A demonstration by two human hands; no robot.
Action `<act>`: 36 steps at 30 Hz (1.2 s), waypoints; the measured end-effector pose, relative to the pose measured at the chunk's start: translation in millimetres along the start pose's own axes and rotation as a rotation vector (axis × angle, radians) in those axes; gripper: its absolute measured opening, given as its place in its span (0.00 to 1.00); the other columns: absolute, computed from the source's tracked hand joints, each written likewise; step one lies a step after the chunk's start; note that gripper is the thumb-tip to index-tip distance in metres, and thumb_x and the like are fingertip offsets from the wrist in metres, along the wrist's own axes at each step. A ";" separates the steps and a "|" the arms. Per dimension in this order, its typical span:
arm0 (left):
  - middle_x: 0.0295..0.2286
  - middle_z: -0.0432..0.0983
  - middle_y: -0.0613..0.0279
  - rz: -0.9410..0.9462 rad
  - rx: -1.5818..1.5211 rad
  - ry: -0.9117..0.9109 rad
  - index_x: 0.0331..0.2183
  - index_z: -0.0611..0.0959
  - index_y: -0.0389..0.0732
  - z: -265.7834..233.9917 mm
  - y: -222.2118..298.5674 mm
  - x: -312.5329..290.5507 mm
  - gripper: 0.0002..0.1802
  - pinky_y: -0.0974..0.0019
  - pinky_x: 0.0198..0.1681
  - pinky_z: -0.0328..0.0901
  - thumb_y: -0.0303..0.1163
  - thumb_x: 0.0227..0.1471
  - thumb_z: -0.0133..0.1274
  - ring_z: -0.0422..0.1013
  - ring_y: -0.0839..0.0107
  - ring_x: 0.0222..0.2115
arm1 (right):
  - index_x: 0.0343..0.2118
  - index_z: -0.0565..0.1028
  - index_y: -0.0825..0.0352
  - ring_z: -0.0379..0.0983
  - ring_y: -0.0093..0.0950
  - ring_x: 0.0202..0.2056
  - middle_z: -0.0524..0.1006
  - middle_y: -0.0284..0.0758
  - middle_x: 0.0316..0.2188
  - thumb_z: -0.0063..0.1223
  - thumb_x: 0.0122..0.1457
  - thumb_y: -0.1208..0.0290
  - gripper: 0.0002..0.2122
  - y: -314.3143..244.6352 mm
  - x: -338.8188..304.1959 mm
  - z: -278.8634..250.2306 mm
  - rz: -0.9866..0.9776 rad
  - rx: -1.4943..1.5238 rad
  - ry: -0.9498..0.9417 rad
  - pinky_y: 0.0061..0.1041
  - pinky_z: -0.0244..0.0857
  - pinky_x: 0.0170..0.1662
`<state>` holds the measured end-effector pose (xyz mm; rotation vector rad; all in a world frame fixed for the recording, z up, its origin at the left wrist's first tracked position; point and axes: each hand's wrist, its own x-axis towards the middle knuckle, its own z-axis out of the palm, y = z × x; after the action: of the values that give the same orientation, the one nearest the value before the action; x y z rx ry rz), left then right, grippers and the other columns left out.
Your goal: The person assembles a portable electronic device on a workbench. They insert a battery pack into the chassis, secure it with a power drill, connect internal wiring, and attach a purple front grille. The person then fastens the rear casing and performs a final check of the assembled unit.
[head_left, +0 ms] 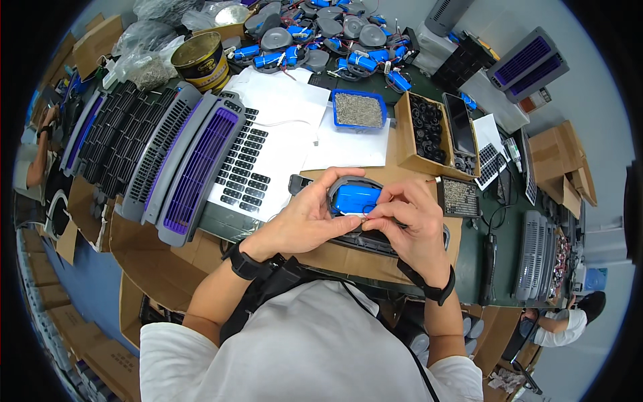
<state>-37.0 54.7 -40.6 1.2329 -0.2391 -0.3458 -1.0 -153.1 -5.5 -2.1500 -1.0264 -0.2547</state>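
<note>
Above the cardboard at the table's near edge, my left hand (305,216) is closed on a grey rounded housing; its thumb reaches toward the front of the part. Inside that housing sits a blue battery pack (355,199). My right hand (414,221) pinches thin wires with a small light connector (364,217) just in front of the pack. Fingertips of both hands nearly meet there and partly cover the connector. Under the hands lies a long dark grey casing (375,245), mostly hidden by them.
Grey-and-purple slatted panels (201,167) stand at left beside sheets of black stickers (244,161). Ahead are a blue tray of small metal pieces (360,94), a box of black round parts (405,127) and piled battery housings (321,40). A black tray of screws (459,213) lies right. People work at both sides.
</note>
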 end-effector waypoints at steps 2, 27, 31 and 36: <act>0.49 0.70 0.57 -0.026 -0.017 -0.004 0.60 0.60 0.37 -2.2 5.5 -3.5 0.35 0.69 0.52 0.68 0.18 0.53 0.55 0.69 0.74 0.49 | 0.26 0.80 0.66 0.72 0.28 0.32 0.76 0.33 0.33 0.68 0.41 0.77 0.08 -2.0 7.8 -4.0 -0.082 -0.060 0.072 0.25 0.65 0.32; 0.48 0.71 0.49 0.499 -0.206 0.797 0.60 0.59 0.35 -86.0 20.5 -79.2 0.31 0.55 0.48 0.74 0.22 0.58 0.52 0.74 0.58 0.46 | 0.30 0.75 0.67 0.72 0.35 0.37 0.76 0.36 0.34 0.64 0.48 0.76 0.08 -46.4 84.2 63.0 -0.109 0.041 -0.063 0.32 0.65 0.39; 0.49 0.70 0.50 0.494 -0.360 0.836 0.61 0.58 0.37 -94.9 -5.6 -80.4 0.34 0.58 0.51 0.71 0.24 0.57 0.54 0.72 0.64 0.47 | 0.36 0.78 0.67 0.63 0.39 0.52 0.73 0.38 0.45 0.63 0.49 0.69 0.12 -44.6 59.3 109.2 -0.301 -0.304 -0.504 0.41 0.55 0.53; 0.51 0.68 0.57 0.389 -0.484 0.745 0.61 0.59 0.40 -80.1 -29.1 -73.4 0.36 0.61 0.52 0.67 0.24 0.55 0.57 0.68 0.69 0.49 | 0.31 0.76 0.72 0.62 0.40 0.53 0.69 0.43 0.47 0.52 0.59 0.68 0.10 -40.8 60.5 108.7 -0.286 -0.196 -0.612 0.42 0.54 0.54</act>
<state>-79.4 144.7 -93.0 0.7418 0.2406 0.3840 -4.7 -25.4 -34.0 -2.3070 -1.7199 0.1979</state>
